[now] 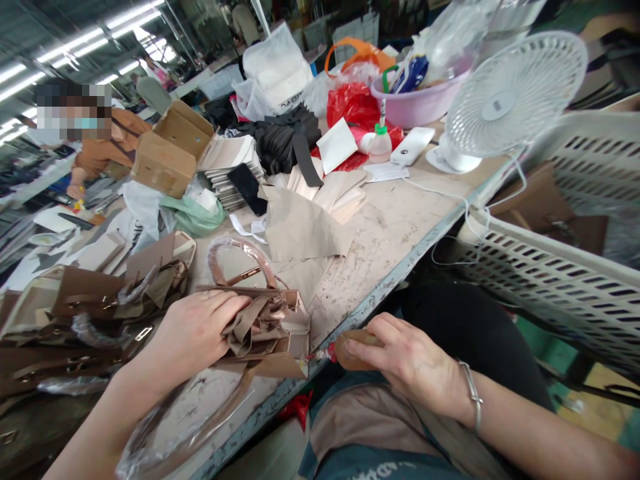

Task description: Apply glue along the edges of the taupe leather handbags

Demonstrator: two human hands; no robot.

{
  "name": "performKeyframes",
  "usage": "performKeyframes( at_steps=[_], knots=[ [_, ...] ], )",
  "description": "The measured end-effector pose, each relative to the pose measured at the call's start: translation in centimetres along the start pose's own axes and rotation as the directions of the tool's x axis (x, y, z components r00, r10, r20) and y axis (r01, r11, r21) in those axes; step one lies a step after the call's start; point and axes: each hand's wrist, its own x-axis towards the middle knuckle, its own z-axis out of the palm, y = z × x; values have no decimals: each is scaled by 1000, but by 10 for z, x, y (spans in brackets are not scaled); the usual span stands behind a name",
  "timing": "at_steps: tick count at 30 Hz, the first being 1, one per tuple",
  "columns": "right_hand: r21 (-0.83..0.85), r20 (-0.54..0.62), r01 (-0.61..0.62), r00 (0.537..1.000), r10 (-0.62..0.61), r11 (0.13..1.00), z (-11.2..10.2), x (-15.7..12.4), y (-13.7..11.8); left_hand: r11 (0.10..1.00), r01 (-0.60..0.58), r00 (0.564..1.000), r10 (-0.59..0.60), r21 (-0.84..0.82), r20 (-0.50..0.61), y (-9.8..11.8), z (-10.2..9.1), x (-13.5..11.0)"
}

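My left hand [193,333] presses down on a taupe leather handbag [265,327] lying on the worn worktable [400,220], fingers curled over its crumpled straps. The bag's plastic-wrapped handle [235,257] arches up behind it. My right hand [407,360], with a metal bracelet on the wrist, is closed on a small brown wooden-handled tool [350,350] just off the table's front edge, above my lap.
More brown handbags [75,313] pile up at the left. Sheets of beige leather [300,230], stacked pieces, a cardboard box [167,150], a white fan [510,93], a pink basin [420,100] and a white slatted crate [565,267] surround the spot. A person sits far left.
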Motion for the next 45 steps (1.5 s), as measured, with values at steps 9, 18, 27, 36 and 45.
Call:
performKeyframes(
  at_steps=[9, 18, 27, 36, 45],
  knots=[
    [62, -7, -26, 1000, 27, 998, -3, 1, 2, 998, -42, 998, 45, 56, -44, 0, 0, 2],
    [-46, -35, -76, 997, 74, 996, 7, 9, -5, 998, -29, 998, 32, 51, -58, -1, 1, 2],
    [-76, -71, -96, 993, 90, 993, -1, 11, -10, 996, -20, 997, 27, 87, -74, -1, 2, 4],
    [-63, -49, -54, 998, 50, 997, -2, 11, -7, 998, 70, 996, -70, -5, 52, -8, 7, 12],
    [-83, -113, -50, 993, 40, 995, -5, 19, 10, 993, 101, 991, -94, -65, 98, -18, 15, 22]
  ],
)
